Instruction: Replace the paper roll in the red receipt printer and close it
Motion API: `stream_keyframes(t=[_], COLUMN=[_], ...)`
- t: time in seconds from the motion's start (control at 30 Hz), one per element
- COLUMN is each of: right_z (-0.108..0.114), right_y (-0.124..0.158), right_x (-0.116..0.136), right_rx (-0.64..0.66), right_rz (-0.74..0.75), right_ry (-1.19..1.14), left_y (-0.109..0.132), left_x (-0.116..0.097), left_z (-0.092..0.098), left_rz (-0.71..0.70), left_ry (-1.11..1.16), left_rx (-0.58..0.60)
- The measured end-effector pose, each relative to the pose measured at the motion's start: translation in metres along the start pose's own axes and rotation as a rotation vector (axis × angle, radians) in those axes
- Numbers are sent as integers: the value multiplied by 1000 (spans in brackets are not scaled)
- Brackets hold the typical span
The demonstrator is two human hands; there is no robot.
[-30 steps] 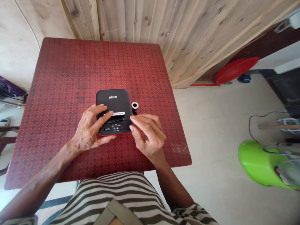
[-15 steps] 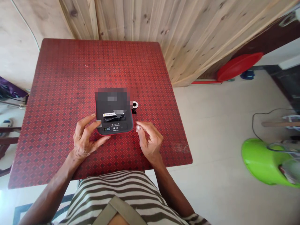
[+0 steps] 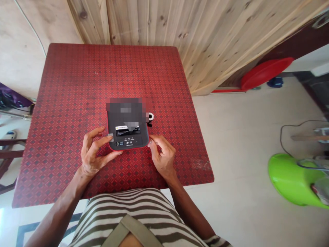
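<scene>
A flat black device (image 3: 127, 118) with a red rim and rounded corners lies on the table, partly blurred out by pixel blocks. Its face shows a slot with something dark in it (image 3: 127, 131), a white warning label (image 3: 120, 128) and small printed symbols near the front edge. My left hand (image 3: 94, 151) grips its front left corner, index finger at the left side and thumb along the front edge. My right hand (image 3: 163, 154) has thumb and index finger closed at the front right corner, touching the rim. Behind that hand sits a small white ring-shaped item (image 3: 150, 116) with a black part.
The red patterned table (image 3: 115, 75) stands against a wooden plank wall (image 3: 144, 24). On the floor to the right are a green plastic stool or tub (image 3: 288, 178), a red round basin (image 3: 267, 72) and a cable (image 3: 281, 133). A dark wooden chair (image 3: 11, 154) is at the left.
My right hand has moved slightly left, relative to the device, and now touches its front right corner. My left hand stays on the front left corner. The whole view has shifted a little.
</scene>
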State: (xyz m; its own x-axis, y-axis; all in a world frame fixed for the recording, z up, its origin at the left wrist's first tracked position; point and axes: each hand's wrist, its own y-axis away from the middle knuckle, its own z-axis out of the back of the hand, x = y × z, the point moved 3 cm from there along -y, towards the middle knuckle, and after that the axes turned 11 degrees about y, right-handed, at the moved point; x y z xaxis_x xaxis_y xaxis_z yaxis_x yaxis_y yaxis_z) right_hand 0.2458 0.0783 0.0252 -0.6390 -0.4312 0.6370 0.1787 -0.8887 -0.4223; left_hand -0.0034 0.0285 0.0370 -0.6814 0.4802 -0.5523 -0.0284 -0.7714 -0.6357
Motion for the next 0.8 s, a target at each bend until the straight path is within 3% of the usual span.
stream_keyframes(t=[0.23,0.4,0.47,0.63,0.7,0.8], right_z=[8,22,17,-27,-42,-57], right_y=[-7,-43,-67,-118,-129,-133], right_x=[-5,14,28,59,68,76], right_rx=[-94,-107,33,660,771,837], right_rz=[-28,194,313,437,461,510], right_ry=[-25,36,111,523,634,685], left_y=[-1,5,6,7,7,9], left_x=[6,7,7,6,6,6], left_z=[-1,-8,-10,-9,-9,-9], left_rz=[-18,-26,-39,-58,-58,-58], left_ry=[74,75,66,41,32,29], left_rx=[20,-30,-45,-34,-26,-13])
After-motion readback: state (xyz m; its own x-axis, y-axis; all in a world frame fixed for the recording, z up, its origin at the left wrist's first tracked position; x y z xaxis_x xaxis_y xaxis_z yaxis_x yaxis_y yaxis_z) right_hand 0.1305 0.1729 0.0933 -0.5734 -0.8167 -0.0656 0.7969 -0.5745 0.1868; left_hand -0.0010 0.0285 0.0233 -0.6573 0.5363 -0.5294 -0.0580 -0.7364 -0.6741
